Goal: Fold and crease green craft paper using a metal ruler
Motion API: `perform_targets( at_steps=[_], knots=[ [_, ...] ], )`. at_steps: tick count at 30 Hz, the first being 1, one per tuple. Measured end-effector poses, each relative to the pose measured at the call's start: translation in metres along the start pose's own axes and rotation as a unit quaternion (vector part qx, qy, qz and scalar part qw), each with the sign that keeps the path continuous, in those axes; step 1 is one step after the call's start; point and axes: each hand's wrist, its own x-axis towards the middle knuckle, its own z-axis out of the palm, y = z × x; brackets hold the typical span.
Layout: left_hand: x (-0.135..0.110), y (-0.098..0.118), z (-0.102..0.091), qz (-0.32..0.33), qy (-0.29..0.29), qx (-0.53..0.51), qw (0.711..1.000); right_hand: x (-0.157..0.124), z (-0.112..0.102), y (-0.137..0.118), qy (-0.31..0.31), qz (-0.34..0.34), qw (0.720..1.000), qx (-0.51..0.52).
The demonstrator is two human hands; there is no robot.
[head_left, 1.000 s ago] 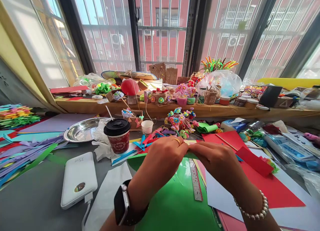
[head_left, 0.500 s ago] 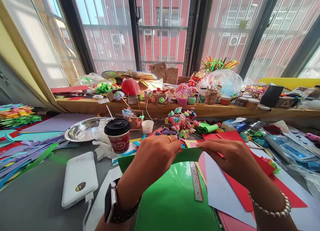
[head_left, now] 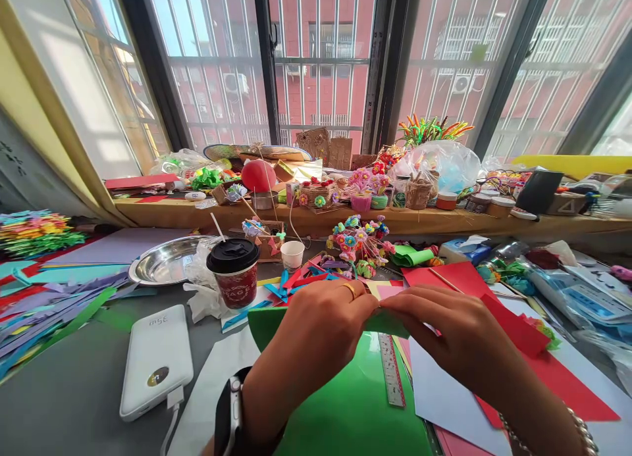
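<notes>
A strip of green paper is held up by its top edge between both hands. My left hand, with a ring and a watch at the wrist, pinches that edge near the middle. Fingertips of my right hand close on the same edge just to the right, almost touching the left. The strip's left end sticks out past my left wrist. Below lies a glossy green sheet, with a ruler on its right side. My thumbs are mostly hidden.
A lidded coffee cup with a straw stands left of my hands, near a white power bank and a metal bowl. Red paper and white sheets lie right. A paper cup and pipe-cleaner flowers stand behind.
My hands have come closer together along the strip's top edge, the left one shifting right. The strip sits slightly lower, and less of it shows between the hands.
</notes>
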Motion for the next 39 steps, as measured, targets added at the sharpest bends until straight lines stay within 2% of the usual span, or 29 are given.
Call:
perform_targets(
  at_steps=[4, 11, 13, 15, 19, 24, 28, 32, 39],
  knots=[
    [-0.001, -0.005, -0.005, -0.009, 0.019, 0.017, 1.0, -0.002, -0.006, 0.007, 0.009, 0.022, 0.999, -0.026],
    [-0.006, -0.011, -0.013, -0.024, 0.054, 0.05, 0.997, -0.017, -0.026, 0.038, 0.057, 0.052, 0.99, -0.122],
    [-0.006, -0.011, -0.013, -0.033, 0.055, 0.056, 0.996, -0.017, -0.028, 0.04, 0.094, 0.074, 0.981, -0.155],
    [-0.006, -0.01, -0.012, -0.04, 0.047, 0.055, 0.997, -0.014, -0.024, 0.033, 0.11, 0.077, 0.98, -0.146],
    [-0.004, -0.002, -0.007, -0.013, 0.008, 0.023, 1.0, -0.002, -0.005, 0.008, 0.042, -0.001, 0.998, -0.042],
    [-0.005, 0.003, -0.007, 0.012, -0.001, -0.008, 1.0, 0.005, 0.008, -0.007, 0.028, 0.005, 1.0, -0.011],
    [-0.007, -0.003, -0.014, 0.01, -0.011, -0.027, 1.0, 0.001, 0.004, -0.005, 0.025, 0.011, 1.0, -0.015],
    [-0.011, -0.014, -0.022, 0.0, -0.008, -0.034, 0.999, -0.003, -0.006, 0.002, 0.02, 0.044, 0.998, -0.027],
    [-0.02, -0.031, -0.035, -0.016, 0.045, -0.042, 0.998, -0.012, -0.025, 0.021, 0.039, 0.049, 0.996, -0.062]
  ],
)
